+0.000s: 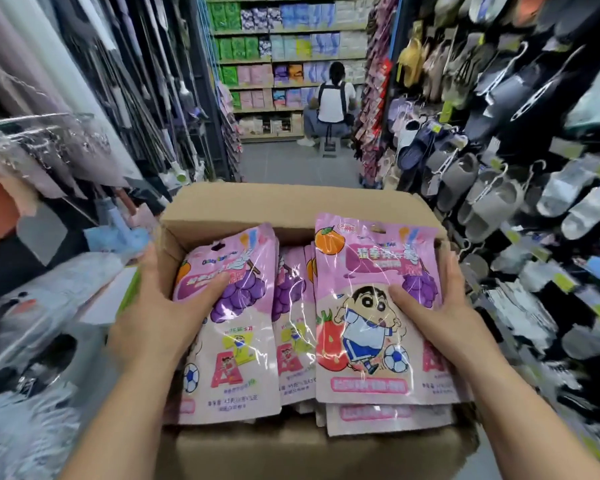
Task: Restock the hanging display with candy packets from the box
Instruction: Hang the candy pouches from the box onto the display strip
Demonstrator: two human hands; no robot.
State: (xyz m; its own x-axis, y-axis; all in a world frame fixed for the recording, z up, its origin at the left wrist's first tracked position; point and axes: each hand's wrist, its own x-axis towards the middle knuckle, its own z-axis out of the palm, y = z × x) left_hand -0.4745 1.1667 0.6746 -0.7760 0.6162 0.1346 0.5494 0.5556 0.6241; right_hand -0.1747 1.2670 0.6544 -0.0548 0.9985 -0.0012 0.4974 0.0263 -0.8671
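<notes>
Along the left of the aisle, bagged goods [49, 299] are hanging and lying on racks, blurred. Just inside them the left grip [160, 306] is clamping the left wall of the cardboard box [291, 206]. Its fingers are running up the outside of that wall while the thumb is pressing down across the left stack of candy packets [229, 358], probably so the glossy bags are not sliding while the box is being held up. That stack is leaning against the left wall with its hang-holes pointing to the far edge. More packets [291, 341] are showing in the middle of the box, tucked under both stacks. At the right edge the right stack of candy packets [371, 306] is lying face up above the rim. The right grip [440, 306] is closing on it, thumb laid over the printed face and fingers running up its right side. Whether those fingers are also taking in the box wall I cannot tell. Nothing is hanging yet; every packet is sitting in the box. To the right, slippers [482, 195] are hanging on hooks, and which display is awaiting the candy is not evident.
</notes>
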